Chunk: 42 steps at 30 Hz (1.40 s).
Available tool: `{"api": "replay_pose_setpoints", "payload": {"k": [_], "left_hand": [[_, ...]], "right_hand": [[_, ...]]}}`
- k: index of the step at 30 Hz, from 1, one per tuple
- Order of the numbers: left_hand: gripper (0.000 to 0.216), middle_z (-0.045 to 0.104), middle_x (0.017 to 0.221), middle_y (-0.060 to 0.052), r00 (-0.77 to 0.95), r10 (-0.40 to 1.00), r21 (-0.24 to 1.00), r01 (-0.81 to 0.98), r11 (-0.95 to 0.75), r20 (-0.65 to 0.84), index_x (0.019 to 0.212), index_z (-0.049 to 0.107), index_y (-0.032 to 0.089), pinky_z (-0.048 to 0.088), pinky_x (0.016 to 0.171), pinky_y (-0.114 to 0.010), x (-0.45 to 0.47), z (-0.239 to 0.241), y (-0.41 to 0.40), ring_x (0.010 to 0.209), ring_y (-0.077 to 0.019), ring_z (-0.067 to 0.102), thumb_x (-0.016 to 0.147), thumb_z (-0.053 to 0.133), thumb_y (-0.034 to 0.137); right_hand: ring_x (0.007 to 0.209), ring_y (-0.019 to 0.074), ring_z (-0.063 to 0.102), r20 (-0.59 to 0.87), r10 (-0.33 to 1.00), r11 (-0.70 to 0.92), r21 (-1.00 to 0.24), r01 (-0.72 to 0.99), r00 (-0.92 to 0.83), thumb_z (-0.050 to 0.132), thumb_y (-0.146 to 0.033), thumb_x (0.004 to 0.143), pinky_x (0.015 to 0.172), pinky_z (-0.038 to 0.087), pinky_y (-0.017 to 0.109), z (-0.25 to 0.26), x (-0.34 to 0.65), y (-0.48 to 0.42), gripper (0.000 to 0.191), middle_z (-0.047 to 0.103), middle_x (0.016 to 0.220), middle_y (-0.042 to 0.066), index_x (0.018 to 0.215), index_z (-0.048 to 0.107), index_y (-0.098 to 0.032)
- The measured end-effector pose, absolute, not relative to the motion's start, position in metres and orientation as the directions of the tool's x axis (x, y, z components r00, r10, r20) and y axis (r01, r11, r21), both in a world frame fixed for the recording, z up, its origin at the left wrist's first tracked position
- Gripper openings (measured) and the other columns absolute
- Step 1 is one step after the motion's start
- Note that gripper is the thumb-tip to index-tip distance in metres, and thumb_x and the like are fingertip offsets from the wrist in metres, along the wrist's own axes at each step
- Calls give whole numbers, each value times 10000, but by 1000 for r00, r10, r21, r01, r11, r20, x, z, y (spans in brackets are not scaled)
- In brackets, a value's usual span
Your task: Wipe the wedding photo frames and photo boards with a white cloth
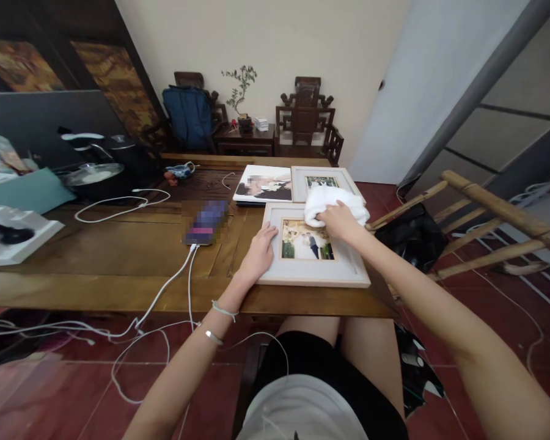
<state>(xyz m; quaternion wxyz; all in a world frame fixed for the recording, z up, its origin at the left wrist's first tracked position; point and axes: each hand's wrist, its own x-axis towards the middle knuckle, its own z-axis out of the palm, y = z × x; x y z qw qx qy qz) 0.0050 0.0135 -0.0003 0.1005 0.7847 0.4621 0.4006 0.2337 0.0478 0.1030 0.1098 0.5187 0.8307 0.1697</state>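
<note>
A picture frame (270, 272) with a pale wooden border and white mat lies flat at the near edge of the table; a photo of a couple sits in its middle. My left hand (259, 252) rests on the left side of this frame, fingers stretched along the border. Bunched under my right hand (338, 220) is a white cloth (323, 197), gripped and pressed on the frame's upper right part. The cloth partly hides a second picture frame (297, 177) lying just behind. Beside that one lies a photo album (263, 183) with people in dark and white clothes on its cover.
A phone (206, 221) with white charging cables (174, 278) lies left of the frame. Farther left are a lidded pot (96, 180) and a white power strip (22, 238). A bamboo rack (499, 208) stands to the right. Carved chairs (306, 116) line the wall.
</note>
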Motion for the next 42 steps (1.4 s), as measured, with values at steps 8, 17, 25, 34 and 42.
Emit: {"api": "replay_pose_setpoints", "payload": {"k": [8, 17, 25, 34, 42], "left_hand": [[471, 619, 1235, -132, 249, 798, 533, 631, -564, 548, 1124, 610, 126, 361, 1098, -472, 5, -1, 14, 1301, -253, 447, 750, 383, -49], [483, 609, 1247, -140, 268, 798, 530, 628, -570, 540, 1145, 600, 121, 357, 1101, -481, 5, 0, 14, 1313, -250, 431, 752, 375, -45], [465, 615, 1241, -127, 272, 804, 527, 637, -563, 529, 1142, 603, 131, 359, 1101, -481, 3, 2, 13, 1302, -251, 447, 768, 380, -32], [462, 607, 1246, -145, 264, 810, 532, 641, -553, 523, 1121, 612, 109, 357, 1102, -473, 4, 1, 14, 1304, -258, 442, 760, 369, -48], [471, 602, 1259, -134, 272, 807, 517, 651, -555, 524, 1142, 600, 120, 356, 1100, -485, 4, 2, 11, 1309, -254, 437, 766, 366, -41]], "right_hand": [[937, 271, 630, -93, 903, 420, 389, 820, -419, 415, -23, 803, 798, 394, 345, 109, 259, 9, 373, 687, 958, 181, 1020, 701, -126], [873, 231, 635, -283, 822, 533, 77, 843, -494, 406, 40, 658, 729, 410, 299, 141, 272, -92, 539, 689, 931, 103, 1049, 684, -205], [1064, 288, 552, 90, 893, 393, 318, 863, -440, 414, 6, 758, 881, 377, 375, 122, 261, 10, 497, 593, 1194, 170, 1198, 593, -139], [979, 273, 562, -103, 826, 559, 276, 782, -555, 408, 13, 762, 808, 375, 347, 93, 241, -17, 406, 637, 1047, 181, 1059, 657, -108], [766, 225, 627, -261, 727, 658, 2, 753, -634, 414, 9, 705, 634, 372, 292, 134, 231, -89, 501, 681, 852, 106, 1096, 654, -194]]}}
